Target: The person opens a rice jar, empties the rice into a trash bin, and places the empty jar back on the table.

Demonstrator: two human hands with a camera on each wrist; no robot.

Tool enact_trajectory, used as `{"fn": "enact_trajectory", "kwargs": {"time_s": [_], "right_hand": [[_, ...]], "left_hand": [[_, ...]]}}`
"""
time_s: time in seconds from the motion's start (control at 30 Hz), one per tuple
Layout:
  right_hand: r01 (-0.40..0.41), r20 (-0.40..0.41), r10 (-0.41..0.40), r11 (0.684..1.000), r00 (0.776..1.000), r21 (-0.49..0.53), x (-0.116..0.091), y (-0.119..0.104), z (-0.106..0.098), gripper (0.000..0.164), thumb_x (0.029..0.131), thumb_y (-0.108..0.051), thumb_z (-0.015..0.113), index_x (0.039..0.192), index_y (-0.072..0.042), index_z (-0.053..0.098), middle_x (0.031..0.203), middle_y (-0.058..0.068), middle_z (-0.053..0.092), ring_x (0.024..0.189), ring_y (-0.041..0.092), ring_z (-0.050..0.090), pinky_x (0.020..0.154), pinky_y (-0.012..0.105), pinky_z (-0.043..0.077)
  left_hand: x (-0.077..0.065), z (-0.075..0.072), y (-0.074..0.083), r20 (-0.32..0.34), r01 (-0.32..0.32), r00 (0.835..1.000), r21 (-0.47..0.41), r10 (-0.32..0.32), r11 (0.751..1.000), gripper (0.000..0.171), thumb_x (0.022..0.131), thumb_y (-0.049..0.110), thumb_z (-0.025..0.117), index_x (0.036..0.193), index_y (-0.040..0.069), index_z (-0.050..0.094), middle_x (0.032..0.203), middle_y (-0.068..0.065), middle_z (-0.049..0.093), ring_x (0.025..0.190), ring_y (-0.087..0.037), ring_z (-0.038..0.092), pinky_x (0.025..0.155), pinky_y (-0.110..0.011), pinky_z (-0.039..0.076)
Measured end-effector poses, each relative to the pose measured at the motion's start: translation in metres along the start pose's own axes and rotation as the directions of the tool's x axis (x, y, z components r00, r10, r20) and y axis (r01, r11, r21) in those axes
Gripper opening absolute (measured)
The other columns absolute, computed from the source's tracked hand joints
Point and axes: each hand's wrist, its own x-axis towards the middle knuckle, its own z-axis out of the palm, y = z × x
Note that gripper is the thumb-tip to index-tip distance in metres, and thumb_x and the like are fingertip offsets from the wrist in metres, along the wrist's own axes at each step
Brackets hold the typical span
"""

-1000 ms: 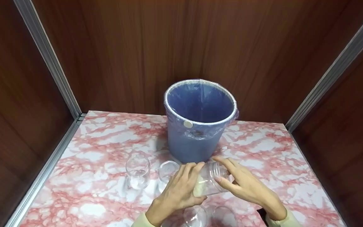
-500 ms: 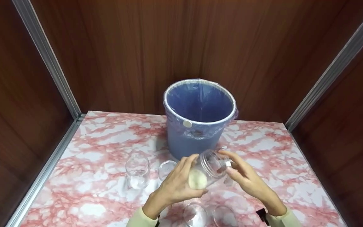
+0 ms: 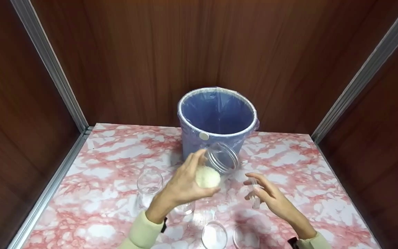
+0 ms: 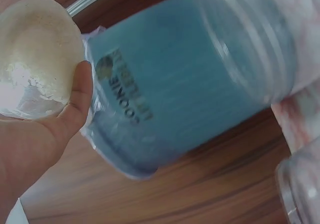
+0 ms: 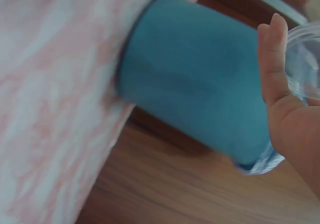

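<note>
My left hand (image 3: 180,185) grips a clear jar (image 3: 225,157) that has a screw-thread mouth and is tilted to the right, just in front of the bin. A pale yellowish-white mass (image 3: 208,177) lies at the jar's bottom end. In the left wrist view, that pale rounded end (image 4: 35,58) shows above the thumb. To the right, my right hand (image 3: 273,197) holds a clear round lid (image 3: 254,197) on edge between fingers and thumb, apart from the jar. The right wrist view shows the lid (image 5: 304,58) partly hidden behind the fingers.
Behind the hands stands a blue bin (image 3: 191,141) with a clear plastic liner. One clear jar (image 3: 149,183) stands at left; another (image 3: 186,209) is partly covered by the left arm. Two clear discs (image 3: 214,236) (image 3: 246,238) lie at the front. Brown panels enclose the marbled table (image 3: 105,193).
The lid has come off the jar and stays in my right hand. My left hand has carried the tilted jar up and towards the bin, while the right hand has moved slightly away.
</note>
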Motion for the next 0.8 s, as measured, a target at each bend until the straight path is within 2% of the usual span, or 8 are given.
{"fn": "enact_trajectory", "kwargs": {"time_s": [0.17, 0.3, 0.47, 0.6, 0.7, 0.8], "right_hand": [[-0.140, -0.018, 0.139, 0.987, 0.990, -0.075, -0.011, 0.025, -0.007, 0.041, 0.100, -0.014, 0.039, 0.140, -0.009, 0.033, 0.123, 0.022, 0.047, 0.085, 0.025, 0.064, 0.059, 0.040, 0.053], [-0.231, -0.019, 0.231, 0.961, 0.973, -0.153, -0.022, 0.041, -0.011, 0.042, 0.099, -0.023, 0.042, 0.140, -0.019, 0.034, 0.121, 0.019, 0.050, 0.078, 0.020, 0.063, 0.060, 0.038, 0.053], [-0.289, 0.012, 0.299, 0.930, 0.954, -0.226, -0.036, 0.058, -0.014, 0.045, 0.098, -0.030, 0.044, 0.140, -0.022, 0.033, 0.126, 0.028, 0.044, 0.066, 0.023, 0.060, 0.058, 0.039, 0.052], [-0.286, 0.011, 0.303, 0.911, 0.953, -0.296, -0.045, 0.066, -0.014, 0.050, 0.096, -0.034, 0.046, 0.141, -0.017, 0.032, 0.132, 0.032, 0.039, 0.080, 0.029, 0.061, 0.059, 0.040, 0.053], [-0.288, -0.020, 0.303, 0.879, 0.953, -0.379, -0.051, 0.070, -0.013, 0.053, 0.095, -0.037, 0.047, 0.142, -0.016, 0.032, 0.134, 0.027, 0.040, 0.095, 0.033, 0.057, 0.068, 0.044, 0.052], [-0.277, -0.040, 0.290, 0.850, 0.956, -0.448, -0.058, 0.072, -0.012, 0.056, 0.094, -0.038, 0.049, 0.142, -0.016, 0.031, 0.135, 0.022, 0.039, 0.101, 0.041, 0.055, 0.074, 0.054, 0.050]], "left_hand": [[0.012, -0.018, -0.001, -0.028, -0.031, 0.999, 0.036, 0.032, 0.999, 0.098, 0.061, 0.048, 0.080, 0.138, 0.011, 0.031, 0.111, -0.005, 0.050, 0.103, -0.014, 0.053, 0.085, -0.030, 0.048], [0.024, -0.033, -0.002, -0.018, -0.055, 0.998, 0.054, 0.056, 0.997, 0.097, 0.061, 0.047, 0.080, 0.138, 0.011, 0.032, 0.112, -0.006, 0.051, 0.104, -0.015, 0.052, 0.085, -0.029, 0.048], [0.043, -0.056, -0.002, 0.031, -0.056, 0.998, 0.089, 0.054, 0.994, 0.096, 0.062, 0.045, 0.080, 0.138, 0.011, 0.031, 0.114, -0.007, 0.051, 0.101, -0.017, 0.053, 0.080, -0.028, 0.048], [0.058, -0.075, -0.001, 0.045, -0.051, 0.998, 0.114, 0.046, 0.992, 0.096, 0.062, 0.045, 0.080, 0.137, 0.011, 0.032, 0.112, -0.009, 0.051, 0.100, -0.019, 0.054, 0.078, -0.029, 0.049], [0.068, -0.086, 0.000, 0.050, -0.053, 0.998, 0.135, 0.047, 0.989, 0.095, 0.061, 0.045, 0.080, 0.136, 0.010, 0.034, 0.111, -0.011, 0.053, 0.101, -0.021, 0.054, 0.079, -0.032, 0.048], [0.078, -0.096, 0.000, 0.079, -0.049, 0.996, 0.176, 0.035, 0.983, 0.095, 0.061, 0.047, 0.079, 0.137, 0.012, 0.033, 0.113, -0.010, 0.053, 0.101, -0.022, 0.054, 0.079, -0.035, 0.048]]}}
